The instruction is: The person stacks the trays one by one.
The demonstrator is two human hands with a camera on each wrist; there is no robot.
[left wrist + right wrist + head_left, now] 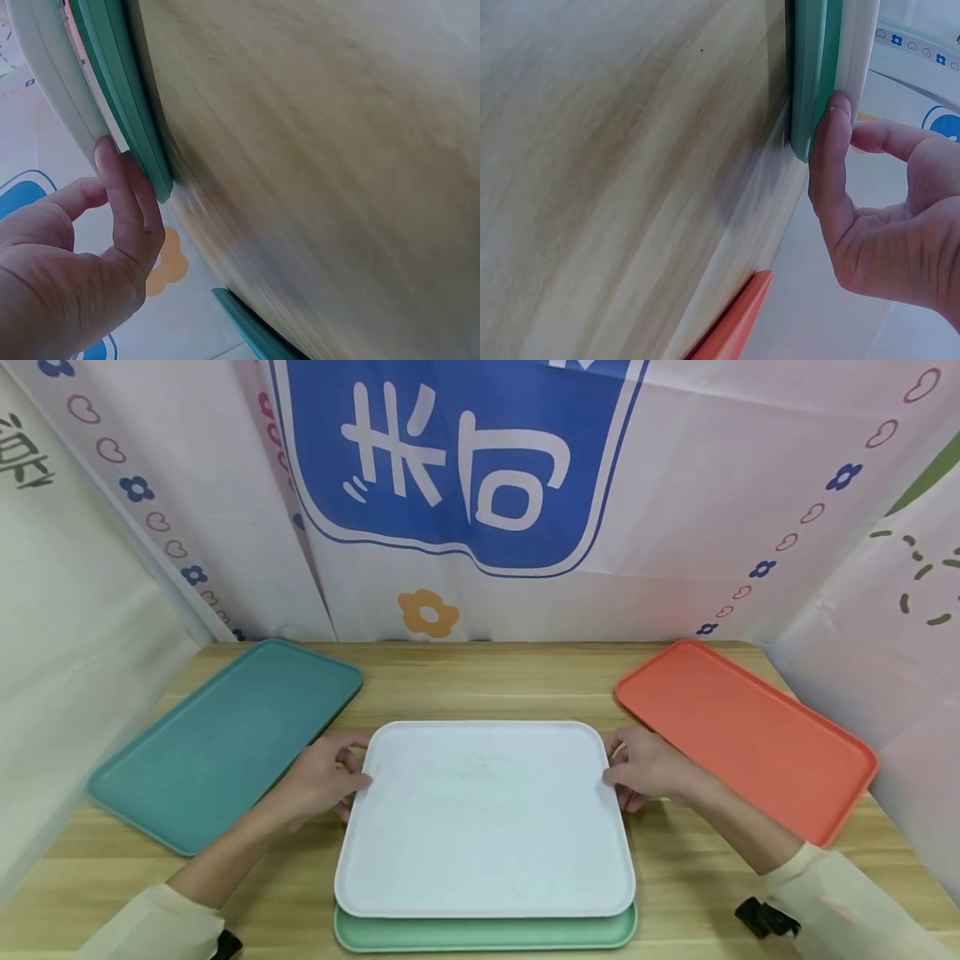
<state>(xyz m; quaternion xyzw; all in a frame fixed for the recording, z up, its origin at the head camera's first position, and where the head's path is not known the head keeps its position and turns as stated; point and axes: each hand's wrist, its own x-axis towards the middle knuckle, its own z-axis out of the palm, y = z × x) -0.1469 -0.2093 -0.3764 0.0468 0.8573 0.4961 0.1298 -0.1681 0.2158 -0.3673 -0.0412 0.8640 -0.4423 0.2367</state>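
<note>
A white rectangular tray (483,818) lies over a light green tray (487,933), whose front edge shows below it in the head view. My left hand (324,778) pinches the white tray's left edge between thumb and fingers. At the opposite edge my right hand (648,764) pinches it the same way. In the left wrist view a narrow gap separates the white tray (56,71) from the green edges (124,90), which look like stacked trays. The right wrist view shows fingertips under the white rim (859,56), close beside the green edge (814,75).
A teal tray (232,743) lies slanted on the left of the wooden table (480,681). To the right, an orange-red tray (750,735) lies slanted the other way. Printed cloth walls (480,602) stand behind the table and at both sides.
</note>
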